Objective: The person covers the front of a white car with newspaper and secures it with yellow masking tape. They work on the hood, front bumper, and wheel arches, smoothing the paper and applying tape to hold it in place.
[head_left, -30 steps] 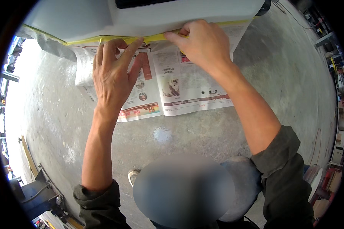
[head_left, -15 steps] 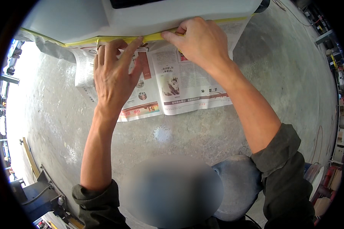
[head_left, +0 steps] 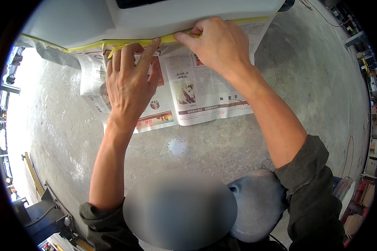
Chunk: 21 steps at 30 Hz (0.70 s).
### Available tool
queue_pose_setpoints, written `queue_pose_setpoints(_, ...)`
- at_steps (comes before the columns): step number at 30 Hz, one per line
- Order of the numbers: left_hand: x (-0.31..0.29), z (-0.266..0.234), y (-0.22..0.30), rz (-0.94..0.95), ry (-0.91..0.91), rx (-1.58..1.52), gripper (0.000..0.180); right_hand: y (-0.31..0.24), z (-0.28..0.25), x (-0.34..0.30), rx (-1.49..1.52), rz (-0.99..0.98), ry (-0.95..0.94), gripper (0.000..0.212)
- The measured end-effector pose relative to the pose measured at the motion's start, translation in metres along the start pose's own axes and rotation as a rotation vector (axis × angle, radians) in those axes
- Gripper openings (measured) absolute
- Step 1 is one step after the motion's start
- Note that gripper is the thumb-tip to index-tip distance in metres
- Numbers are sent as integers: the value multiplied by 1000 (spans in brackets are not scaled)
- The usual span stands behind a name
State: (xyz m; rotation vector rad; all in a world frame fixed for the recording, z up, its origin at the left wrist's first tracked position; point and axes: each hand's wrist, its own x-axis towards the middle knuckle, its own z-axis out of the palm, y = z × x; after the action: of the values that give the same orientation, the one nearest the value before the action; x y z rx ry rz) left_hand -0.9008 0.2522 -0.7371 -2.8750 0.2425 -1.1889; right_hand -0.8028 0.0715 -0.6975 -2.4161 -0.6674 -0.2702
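Observation:
A pale grey car-body panel, seemingly a bumper (head_left: 155,21), spans the top of the view. Yellow masking tape (head_left: 86,47) runs along its lower edge, joining it to a sheet of newspaper (head_left: 213,90) that hangs down over the floor. My left hand (head_left: 132,75) has its bent fingers on the tape; a short loose end pokes out beside them. The index fingertip touches the strip. Just to its right, my right hand (head_left: 220,44) pinches the tape at the edge between thumb and curled fingers. Its fingertips are partly hidden.
Grey concrete floor (head_left: 197,146) lies below the paper. A grey wrapping sheet (head_left: 54,56) hangs at the panel's left. Lower left stands dark equipment (head_left: 40,217); a bucket (head_left: 345,194) is at the right, near cluttered shelving (head_left: 370,154). My knee (head_left: 257,205) shows below.
My left hand has shifted slightly right and down, and a loose tape end now stands off the edge beside its fingers. The right hand has barely moved left.

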Motion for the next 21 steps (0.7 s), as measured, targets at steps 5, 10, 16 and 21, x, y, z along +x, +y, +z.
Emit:
queue_pose_setpoints(5, -2, 2, 1, -8, -38, 18, 61, 6, 6, 0, -2, -56, 60, 37)
queue_pose_setpoints(10, 1, 5, 7, 6, -48, 38, 65, 7, 8, 0, 7, -49, 65, 37)
queue_pose_setpoints(16, 1, 13, 12, 18, -6, 33, 59, 2, 1, 0, -60, -23, 59, 38)
queue_pose_setpoints(21, 4, 20, 16, 43, -13, -4, 66, 2, 0, -1, -78, -31, 74, 39)
